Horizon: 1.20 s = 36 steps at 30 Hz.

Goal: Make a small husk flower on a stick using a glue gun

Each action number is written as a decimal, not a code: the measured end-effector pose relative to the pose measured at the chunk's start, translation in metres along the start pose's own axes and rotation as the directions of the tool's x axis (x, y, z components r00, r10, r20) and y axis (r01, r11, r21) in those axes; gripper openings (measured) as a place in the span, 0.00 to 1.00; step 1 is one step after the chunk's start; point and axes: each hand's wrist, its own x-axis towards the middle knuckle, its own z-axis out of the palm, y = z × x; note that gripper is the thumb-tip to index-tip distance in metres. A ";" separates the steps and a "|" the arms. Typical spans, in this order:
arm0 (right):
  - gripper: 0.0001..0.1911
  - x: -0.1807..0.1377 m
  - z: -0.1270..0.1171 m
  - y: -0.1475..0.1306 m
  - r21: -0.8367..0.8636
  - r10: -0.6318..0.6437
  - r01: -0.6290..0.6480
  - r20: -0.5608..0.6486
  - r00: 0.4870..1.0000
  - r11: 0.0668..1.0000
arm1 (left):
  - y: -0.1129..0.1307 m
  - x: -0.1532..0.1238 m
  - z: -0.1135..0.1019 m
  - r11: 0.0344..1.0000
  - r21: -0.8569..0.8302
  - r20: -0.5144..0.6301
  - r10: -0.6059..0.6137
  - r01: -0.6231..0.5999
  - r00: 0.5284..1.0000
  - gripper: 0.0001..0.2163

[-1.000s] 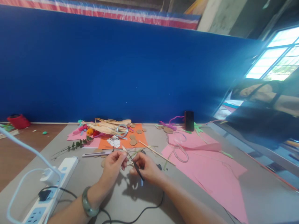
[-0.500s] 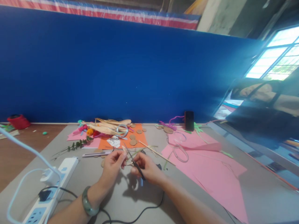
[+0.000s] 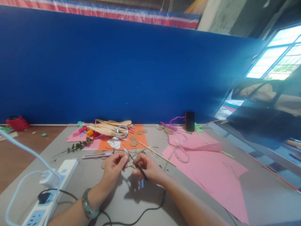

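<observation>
My right hand (image 3: 147, 168) is closed around a pair of dark-handled scissors (image 3: 140, 172), with the blades pointing up and to the left. Close by on the left, my left hand (image 3: 115, 166) pinches a small pale piece (image 3: 126, 153), perhaps raffia or paper, right at the scissor blades. Its exact kind is too small to make out. A green bangle (image 3: 87, 204) circles my left wrist. Just beyond the hands lie an orange sheet (image 3: 141, 138) with round wooden slices (image 3: 134, 143) and a thin wooden stick (image 3: 157, 153).
A white power strip (image 3: 53, 191) with cables lies at the left. Beyond it are a utility knife (image 3: 96, 155), a green leafy sprig (image 3: 77, 146) and a raffia bundle (image 3: 105, 128). Pink sheets (image 3: 211, 175) cover the right side. A phone (image 3: 189, 121) leans against the blue partition (image 3: 131, 69).
The scissors have shifted slightly in my right hand against the small pale piece. Both hands stay nearly in place, and the whole view has moved a little.
</observation>
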 end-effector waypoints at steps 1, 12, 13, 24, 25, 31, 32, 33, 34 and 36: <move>0.28 0.000 0.000 0.000 -0.003 -0.002 0.002 -0.004 1.000 1.000 | 0.000 0.000 0.000 1.000 0.000 0.000 -0.003 0.003 1.000 0.11; 0.27 0.001 0.002 0.002 0.029 -0.009 0.010 -0.031 0.999 1.000 | 0.004 -0.002 0.001 1.000 0.004 -0.014 -0.027 0.027 1.000 0.12; 0.26 0.001 0.003 0.003 0.028 -0.012 0.013 -0.031 0.999 1.000 | 0.004 -0.002 0.001 1.000 0.000 -0.016 -0.029 0.029 0.999 0.12; 0.08 0.008 -0.077 -0.005 -0.744 -0.263 -0.304 -0.538 0.801 0.595 | -0.003 0.008 -0.002 0.999 0.008 -0.053 -0.050 0.050 0.997 0.12; 0.08 0.007 -0.088 -0.008 -0.787 -0.254 -0.420 -0.565 0.785 0.451 | -0.003 0.009 -0.003 0.999 0.029 -0.055 -0.042 0.044 0.998 0.12; 0.13 0.001 -0.112 -0.012 -0.835 -0.159 -0.518 -0.546 0.823 0.186 | -0.003 0.011 -0.005 0.991 0.132 -0.058 0.011 -0.004 0.998 0.13; 0.14 0.000 -0.111 -0.012 -0.836 -0.147 -0.515 -0.543 0.827 0.187 | -0.004 0.011 -0.004 0.989 0.146 -0.053 0.021 -0.013 0.998 0.13; 0.15 -0.002 -0.110 -0.013 -0.835 -0.135 -0.516 -0.543 0.829 0.189 | -0.005 0.011 -0.004 0.987 0.159 -0.043 0.029 -0.022 0.999 0.12; 0.17 -0.003 -0.109 -0.015 -0.833 -0.125 -0.519 -0.545 0.829 0.191 | -0.006 0.010 -0.004 0.985 0.169 -0.032 0.034 -0.028 0.999 0.12; 0.20 -0.007 -0.109 -0.020 -0.828 -0.103 -0.524 -0.550 0.829 0.200 | -0.008 0.010 -0.005 0.983 0.181 -0.008 0.030 -0.028 1.000 0.13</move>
